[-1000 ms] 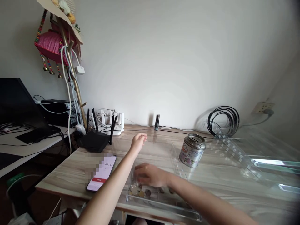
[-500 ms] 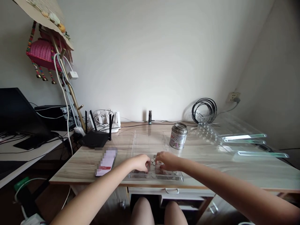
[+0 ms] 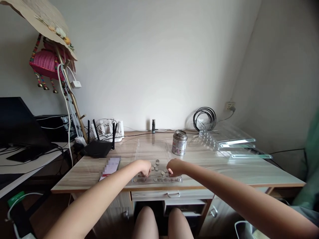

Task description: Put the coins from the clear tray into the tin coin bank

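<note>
A clear acrylic tray (image 3: pixel 152 149) lies on the desk before me, with several silvery coins (image 3: pixel 162 172) scattered on it and more along its front lip. Over the tray's left side, my left hand (image 3: pixel 145 168) reaches down with its fingers curled together; its fingertips touch down near the lip. My right hand (image 3: pixel 175 167) is bent the same way over the right side, close to a few coins. What either hand pinches, if anything, is hidden under the fingers. A round floral tin (image 3: pixel 179 143) with a slotted metal lid stands upright just behind my right hand.
Left of the tray lie a phone (image 3: pixel 111 165) and a black router (image 3: pixel 97 148). A small dark bottle (image 3: pixel 153 126) stands by the wall. To the right are stacked clear acrylic trays (image 3: pixel 236 146) and a coiled black cable (image 3: pixel 204 119). The desk's front edge (image 3: pixel 159 188) is near.
My hands have moved apart and their fingers have drawn in more tightly, leaving more coins visible between them. The camera view has turned slightly right.
</note>
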`<state>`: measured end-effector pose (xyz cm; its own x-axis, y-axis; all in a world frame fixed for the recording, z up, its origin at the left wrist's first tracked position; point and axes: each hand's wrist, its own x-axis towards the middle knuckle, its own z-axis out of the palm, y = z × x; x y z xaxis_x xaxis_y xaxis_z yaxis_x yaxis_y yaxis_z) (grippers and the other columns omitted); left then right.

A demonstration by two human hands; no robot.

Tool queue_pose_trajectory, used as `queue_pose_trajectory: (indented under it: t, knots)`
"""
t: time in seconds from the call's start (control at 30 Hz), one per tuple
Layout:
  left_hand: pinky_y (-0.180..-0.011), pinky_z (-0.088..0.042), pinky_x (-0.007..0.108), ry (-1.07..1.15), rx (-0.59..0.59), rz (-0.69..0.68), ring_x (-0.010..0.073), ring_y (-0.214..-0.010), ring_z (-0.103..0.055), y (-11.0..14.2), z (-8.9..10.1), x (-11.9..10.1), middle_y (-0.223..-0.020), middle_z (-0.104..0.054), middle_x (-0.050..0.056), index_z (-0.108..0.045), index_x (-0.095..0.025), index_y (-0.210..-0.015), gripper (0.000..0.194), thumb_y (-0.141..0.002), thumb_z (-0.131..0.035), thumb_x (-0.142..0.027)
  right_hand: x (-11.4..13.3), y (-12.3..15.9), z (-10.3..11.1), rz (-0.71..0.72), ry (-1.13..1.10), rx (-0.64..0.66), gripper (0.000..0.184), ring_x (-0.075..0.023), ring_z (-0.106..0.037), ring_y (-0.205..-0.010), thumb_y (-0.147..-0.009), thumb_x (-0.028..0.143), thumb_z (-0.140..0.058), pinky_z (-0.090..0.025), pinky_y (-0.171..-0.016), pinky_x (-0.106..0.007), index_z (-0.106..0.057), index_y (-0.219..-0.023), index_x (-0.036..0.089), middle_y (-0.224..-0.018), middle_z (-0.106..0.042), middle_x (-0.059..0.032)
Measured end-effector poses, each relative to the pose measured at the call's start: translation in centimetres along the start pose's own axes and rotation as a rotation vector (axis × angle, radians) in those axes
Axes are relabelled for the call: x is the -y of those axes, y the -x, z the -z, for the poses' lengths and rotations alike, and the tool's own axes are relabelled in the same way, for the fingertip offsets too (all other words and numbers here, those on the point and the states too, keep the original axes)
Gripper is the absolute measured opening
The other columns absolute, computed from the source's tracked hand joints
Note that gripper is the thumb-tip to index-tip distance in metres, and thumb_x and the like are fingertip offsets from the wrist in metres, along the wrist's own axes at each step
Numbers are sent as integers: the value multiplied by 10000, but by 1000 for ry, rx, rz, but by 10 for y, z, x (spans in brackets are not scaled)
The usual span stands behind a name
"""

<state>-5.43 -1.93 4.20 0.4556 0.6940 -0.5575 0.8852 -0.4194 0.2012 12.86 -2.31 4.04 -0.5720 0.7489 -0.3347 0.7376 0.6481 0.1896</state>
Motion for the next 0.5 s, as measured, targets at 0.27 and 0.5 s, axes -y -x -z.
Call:
queue_pose_trajectory:
  t: [0.27,0.5]
  knots:
    - [-452,-427,259,196,-4,-3,109,-423,-481,1,-10,21,-498,-545,11,-575,-158,-520,78,-489,-549,-90,0,-7,-1,45,-112,26,137,-183,-531,-721,-522,181,-558,-359,-665,-318,-629,-637,206,-699,-604,-26]
    - [-485,-438,213,559,-208,-169,89,-494,-512,-11,-16,10,-639,-572,-6,-547,-161,-929,394,-536,-586,-165,10,-16,3,148,-278,14,236,-131,-530,-639,-552,169,-509,-378,-572,-228,-625,-755,202,-716,-611,-3]
